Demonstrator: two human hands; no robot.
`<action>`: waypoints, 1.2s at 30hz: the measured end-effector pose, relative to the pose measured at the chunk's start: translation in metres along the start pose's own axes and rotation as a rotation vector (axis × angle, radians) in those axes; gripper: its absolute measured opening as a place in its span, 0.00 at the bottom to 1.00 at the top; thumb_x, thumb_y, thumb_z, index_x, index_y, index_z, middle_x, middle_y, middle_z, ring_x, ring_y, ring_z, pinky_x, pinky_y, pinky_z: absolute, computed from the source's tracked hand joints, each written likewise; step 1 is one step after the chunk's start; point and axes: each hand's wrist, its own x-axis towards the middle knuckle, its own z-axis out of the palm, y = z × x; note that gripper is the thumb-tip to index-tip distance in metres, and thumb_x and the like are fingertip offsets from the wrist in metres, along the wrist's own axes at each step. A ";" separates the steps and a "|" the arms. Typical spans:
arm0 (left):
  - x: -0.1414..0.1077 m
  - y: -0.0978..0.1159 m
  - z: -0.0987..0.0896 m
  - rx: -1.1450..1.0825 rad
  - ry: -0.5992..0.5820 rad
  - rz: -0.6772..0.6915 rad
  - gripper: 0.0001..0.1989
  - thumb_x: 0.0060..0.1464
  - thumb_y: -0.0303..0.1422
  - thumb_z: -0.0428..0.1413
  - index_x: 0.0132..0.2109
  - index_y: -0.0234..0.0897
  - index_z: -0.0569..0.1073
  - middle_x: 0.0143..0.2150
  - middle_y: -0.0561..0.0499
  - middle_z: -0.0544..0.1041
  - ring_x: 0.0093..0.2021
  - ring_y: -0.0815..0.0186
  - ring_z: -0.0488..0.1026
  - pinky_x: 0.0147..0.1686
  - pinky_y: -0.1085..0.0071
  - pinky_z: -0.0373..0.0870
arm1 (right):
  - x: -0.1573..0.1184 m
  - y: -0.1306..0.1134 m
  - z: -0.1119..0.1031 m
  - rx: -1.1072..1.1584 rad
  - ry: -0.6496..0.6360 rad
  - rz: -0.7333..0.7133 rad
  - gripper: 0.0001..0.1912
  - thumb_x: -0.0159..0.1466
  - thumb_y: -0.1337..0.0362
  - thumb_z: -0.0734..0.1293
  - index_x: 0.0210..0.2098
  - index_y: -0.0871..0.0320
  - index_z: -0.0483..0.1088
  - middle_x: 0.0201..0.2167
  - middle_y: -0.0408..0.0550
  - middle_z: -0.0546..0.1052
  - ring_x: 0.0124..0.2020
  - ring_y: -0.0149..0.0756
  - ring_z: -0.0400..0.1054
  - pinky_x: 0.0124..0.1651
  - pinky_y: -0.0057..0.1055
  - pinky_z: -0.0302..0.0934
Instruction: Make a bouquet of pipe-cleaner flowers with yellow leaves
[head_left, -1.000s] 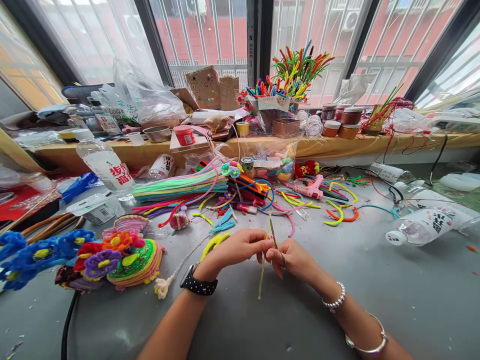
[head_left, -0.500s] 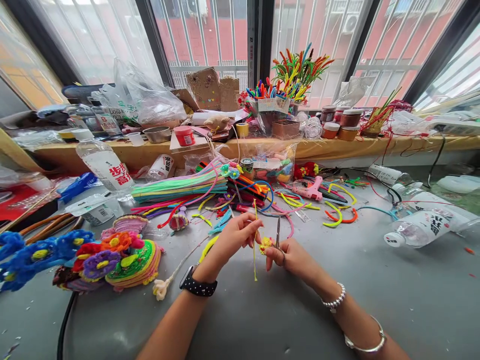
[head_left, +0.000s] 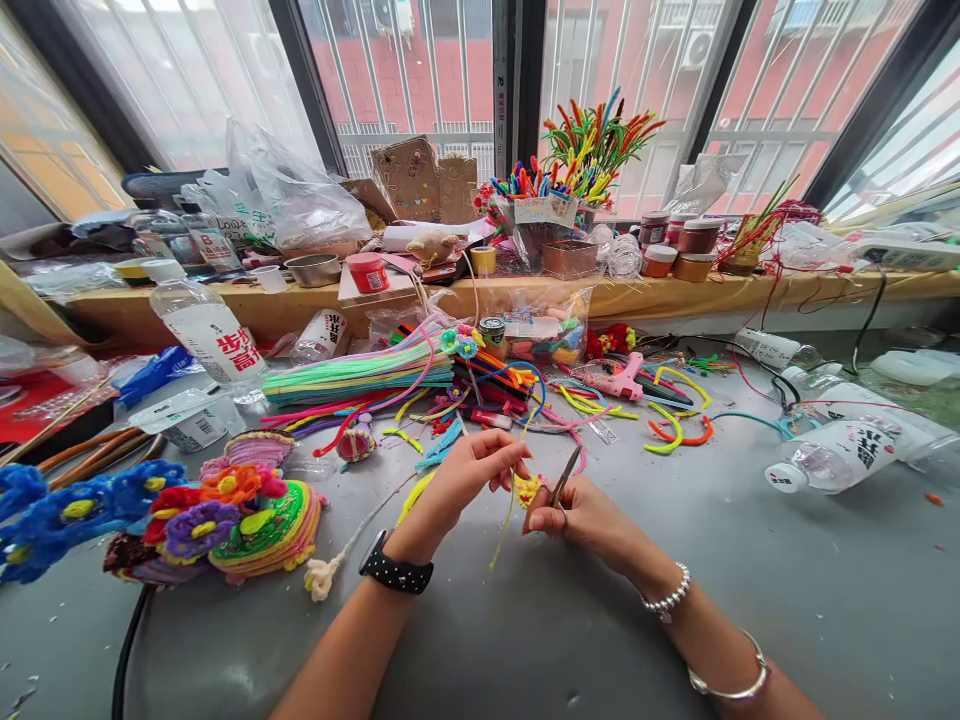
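Observation:
Near the middle of the grey table my left hand (head_left: 487,465) pinches a thin yellow pipe cleaner (head_left: 501,540), which hangs down at a slant and sticks up above the fingers. Facing it, my right hand (head_left: 574,510) is closed on a pair of small metal scissors (head_left: 566,475), the blades pointing up and to the right. A small fluffy yellow piece with some red (head_left: 528,490) sits between the two hands, against the right fingers; which hand bears it is hard to make out.
Fuzzy flowers (head_left: 202,525) lie at left beside a cream flower on a stem (head_left: 322,575). Bundled pastel pipe cleaners (head_left: 360,372), a pink glue gun (head_left: 619,380) and loose yellow strips lie beyond my hands. Plastic bottles (head_left: 840,455) rest at right. A cluttered wooden ledge (head_left: 420,292) runs under the windows.
The yellow pipe cleaner has tilted from nearly upright to a slant, its lower end swinging left. The scissors have turned, their tips now leaning right. Both hands stay almost in place.

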 end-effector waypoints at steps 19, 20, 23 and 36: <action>-0.002 0.001 -0.002 -0.023 -0.024 0.030 0.12 0.42 0.39 0.57 0.29 0.32 0.70 0.24 0.53 0.70 0.22 0.74 0.62 0.24 0.76 0.59 | -0.001 0.006 0.000 0.117 -0.157 0.020 0.23 0.46 0.44 0.66 0.23 0.61 0.72 0.15 0.38 0.59 0.19 0.25 0.49 0.21 0.24 0.42; -0.003 0.001 -0.003 -0.001 -0.029 0.034 0.12 0.42 0.39 0.57 0.28 0.32 0.70 0.24 0.53 0.70 0.23 0.74 0.62 0.24 0.76 0.59 | -0.001 0.007 0.000 0.115 -0.167 0.012 0.24 0.46 0.43 0.65 0.22 0.61 0.72 0.14 0.38 0.58 0.18 0.25 0.49 0.20 0.24 0.41; -0.004 0.001 -0.003 0.069 -0.095 0.042 0.12 0.42 0.39 0.57 0.26 0.33 0.71 0.30 0.51 0.72 0.27 0.72 0.63 0.24 0.77 0.58 | -0.001 0.006 0.001 0.113 -0.220 -0.020 0.26 0.46 0.42 0.64 0.21 0.62 0.72 0.14 0.39 0.60 0.18 0.25 0.50 0.20 0.24 0.43; -0.006 -0.003 0.001 0.096 -0.290 -0.001 0.10 0.44 0.37 0.56 0.26 0.32 0.69 0.23 0.56 0.66 0.23 0.75 0.57 0.23 0.77 0.52 | 0.000 0.005 0.004 0.265 -0.334 0.051 0.16 0.48 0.53 0.68 0.22 0.62 0.71 0.12 0.36 0.59 0.16 0.21 0.49 0.17 0.22 0.40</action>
